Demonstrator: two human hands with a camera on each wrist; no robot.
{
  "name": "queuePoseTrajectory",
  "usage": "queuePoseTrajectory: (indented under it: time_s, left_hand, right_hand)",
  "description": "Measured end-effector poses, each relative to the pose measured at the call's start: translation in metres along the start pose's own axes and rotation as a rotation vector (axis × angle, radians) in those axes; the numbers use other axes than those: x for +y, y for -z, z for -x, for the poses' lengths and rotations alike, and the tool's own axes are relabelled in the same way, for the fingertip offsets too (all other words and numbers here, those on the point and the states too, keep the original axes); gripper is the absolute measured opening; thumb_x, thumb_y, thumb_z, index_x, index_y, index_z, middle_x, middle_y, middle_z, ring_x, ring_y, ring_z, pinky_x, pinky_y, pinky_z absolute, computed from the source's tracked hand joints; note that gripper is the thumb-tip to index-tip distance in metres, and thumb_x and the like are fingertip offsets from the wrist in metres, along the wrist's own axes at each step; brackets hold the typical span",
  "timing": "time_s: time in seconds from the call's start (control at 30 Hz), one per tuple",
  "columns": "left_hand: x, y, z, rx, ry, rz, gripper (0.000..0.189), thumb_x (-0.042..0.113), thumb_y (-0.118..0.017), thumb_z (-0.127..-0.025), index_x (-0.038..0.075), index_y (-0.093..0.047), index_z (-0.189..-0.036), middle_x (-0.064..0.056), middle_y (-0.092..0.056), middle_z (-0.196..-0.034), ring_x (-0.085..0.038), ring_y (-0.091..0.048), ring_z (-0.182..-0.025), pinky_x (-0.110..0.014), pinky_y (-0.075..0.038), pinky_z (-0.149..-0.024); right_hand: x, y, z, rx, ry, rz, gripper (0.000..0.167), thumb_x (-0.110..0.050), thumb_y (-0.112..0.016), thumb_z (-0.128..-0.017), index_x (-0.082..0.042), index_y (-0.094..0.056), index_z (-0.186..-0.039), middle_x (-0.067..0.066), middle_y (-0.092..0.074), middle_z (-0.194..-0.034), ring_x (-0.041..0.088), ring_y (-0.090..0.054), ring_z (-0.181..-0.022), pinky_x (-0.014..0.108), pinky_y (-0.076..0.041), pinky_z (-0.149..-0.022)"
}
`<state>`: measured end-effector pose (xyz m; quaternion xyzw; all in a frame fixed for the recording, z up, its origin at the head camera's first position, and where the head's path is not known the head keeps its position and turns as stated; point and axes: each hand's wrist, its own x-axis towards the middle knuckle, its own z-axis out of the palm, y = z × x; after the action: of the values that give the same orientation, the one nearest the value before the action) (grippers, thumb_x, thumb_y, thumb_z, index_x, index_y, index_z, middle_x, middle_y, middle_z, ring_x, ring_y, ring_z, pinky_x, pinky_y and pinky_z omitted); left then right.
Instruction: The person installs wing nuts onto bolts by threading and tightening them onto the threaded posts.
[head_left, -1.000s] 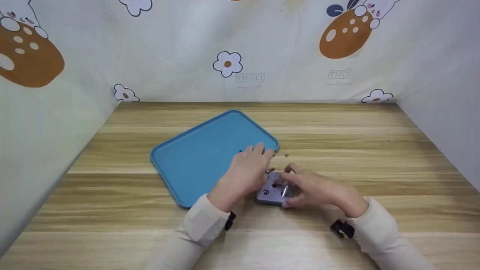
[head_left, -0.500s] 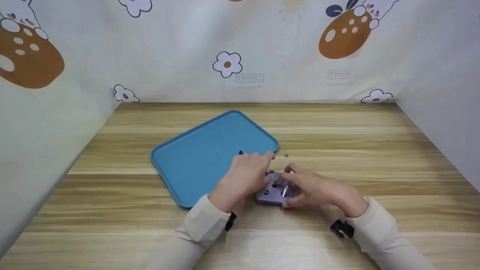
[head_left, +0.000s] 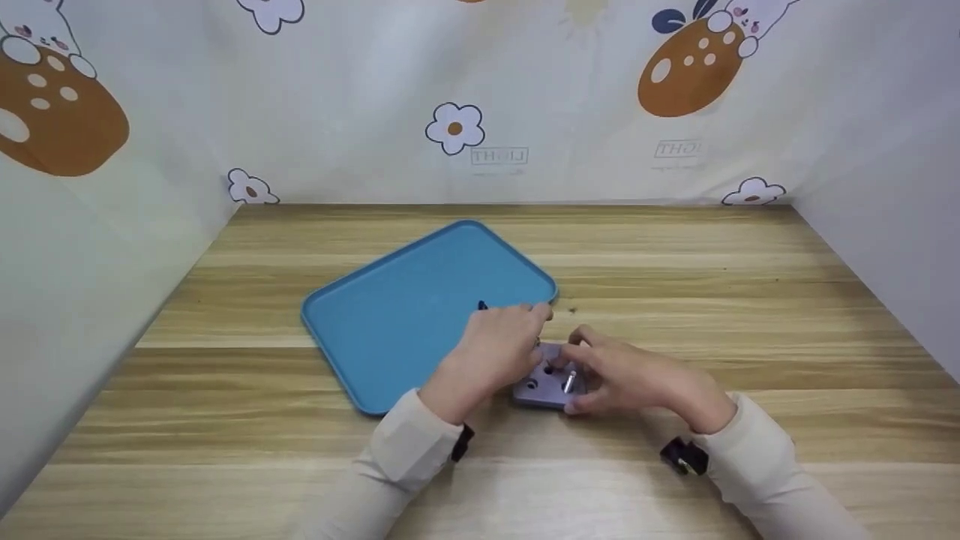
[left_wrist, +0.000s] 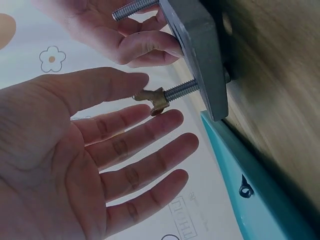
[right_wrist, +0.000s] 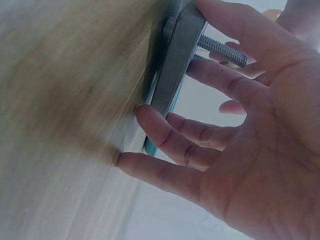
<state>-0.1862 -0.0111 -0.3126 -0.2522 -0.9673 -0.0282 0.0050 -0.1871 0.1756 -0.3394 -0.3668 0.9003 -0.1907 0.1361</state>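
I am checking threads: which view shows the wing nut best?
Left wrist: the wing nut shows clearly on its bolt. Head: the left hand mostly hides it. Right wrist: I cannot make it out.

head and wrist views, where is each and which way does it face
Head: worn on the head, looking forward and down; left hand, right hand and sleeves show.
Left wrist: worn there, facing the wing nut; both hands show.
Right wrist: worn there, facing the grey plate; both hands show.
Both wrist views share that grey plate.

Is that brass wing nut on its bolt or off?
On the bolt, at its tip: the left wrist view shows bare thread between wing nut and grey block. How far threaded, I cannot tell.
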Motion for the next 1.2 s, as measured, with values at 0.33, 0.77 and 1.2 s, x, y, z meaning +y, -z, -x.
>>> queuePoseTrajectory:
  time_s: [0.33, 0.77, 1.2]
  left_hand:
    - [0.0008, -0.0003, -0.0022, -0.008, 0.005, -0.018, 0.024, 0.012, -0.058, -0.090, 0.015, -0.058, -0.114, -0.002, -0.067, -0.100, -0.021, -0.063, -0.083, -0.033, -0.052, -0.065]
    - [0.0001, 0.0010, -0.0002, 0.071, 0.040, -0.024, 0.028, 0.022, -0.060, -0.089, 0.017, -0.059, -0.116, -0.007, -0.053, -0.110, -0.023, -0.053, -0.094, -0.034, -0.051, -0.070]
    - [0.0023, 0.0026, -0.0012, 0.012, 0.042, -0.036, 0.019, 0.026, -0.060, -0.088, 0.020, -0.068, -0.104, -0.001, -0.069, -0.092, -0.018, -0.062, -0.076, -0.033, -0.052, -0.063]
  right_hand:
    - [0.0002, -0.0005, 0.0010, 0.012, -0.010, -0.012, 0.050, -0.031, -0.073, -0.078, -0.010, -0.055, -0.119, 0.007, -0.047, -0.111, 0.017, -0.052, -0.091, 0.031, -0.047, -0.076]
    - [0.0001, -0.0002, 0.0016, 0.010, -0.011, -0.006, 0.053, -0.031, -0.073, -0.077, -0.009, -0.054, -0.122, 0.008, -0.047, -0.111, 0.018, -0.051, -0.090, 0.028, -0.045, -0.072]
    - [-0.0002, -0.0002, 0.0010, 0.018, -0.006, -0.006, 0.051, -0.031, -0.074, -0.076, -0.009, -0.056, -0.119, 0.008, -0.046, -0.109, 0.017, -0.051, -0.088, 0.026, -0.044, -0.071]
